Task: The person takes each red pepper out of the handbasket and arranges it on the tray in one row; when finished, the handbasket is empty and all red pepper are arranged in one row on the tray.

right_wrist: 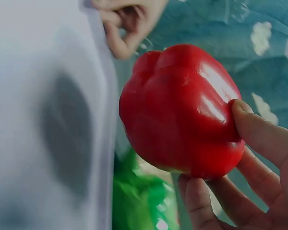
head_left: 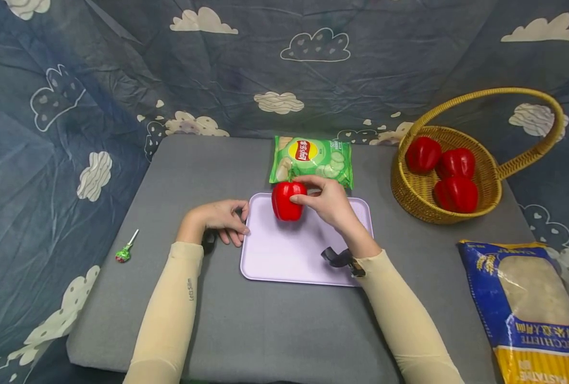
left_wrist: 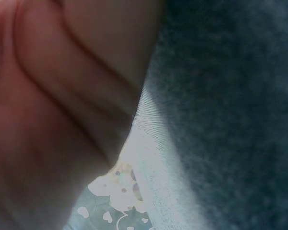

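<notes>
While a red pepper (head_left: 288,201) is held between the thumb and fingers of the right hand (head_left: 328,200), the rim of a lilac tray (head_left: 275,261) is touched at its left side by the left hand (head_left: 223,217). The pepper is raised over the far part of the tray, and its shadow is cast on the flat base below. The left fingers are seen bent at the rim; whether the rim is actually pinched cannot fairly be told, since the left wrist view is mostly filled by blurred skin.

By the tray's rounded edges, a pale rectangle is marked off on the grey tabletop (head_left: 275,325). A broad stretch of grey is left between the tray and a lollipop (head_left: 125,250) on the left, and a narrower strip is left toward the wicker basket (head_left: 400,189) on the right. Inside the basket, under its tall arched handle, three red peppers (head_left: 457,194) are contained.

Just beyond the tray's far edge, a green chip bag (head_left: 334,165) is laid, printed "Lay's" with Chinese characters. At the near right, a blue and yellow pasta bag (head_left: 536,290) is placed, on which "ORECCHIETTE" is read upside down. Small letters beginning "Lets" are printed on the left sleeve (head_left: 169,309). The table is backed by cloud-patterned cloth (head_left: 246,80).
</notes>
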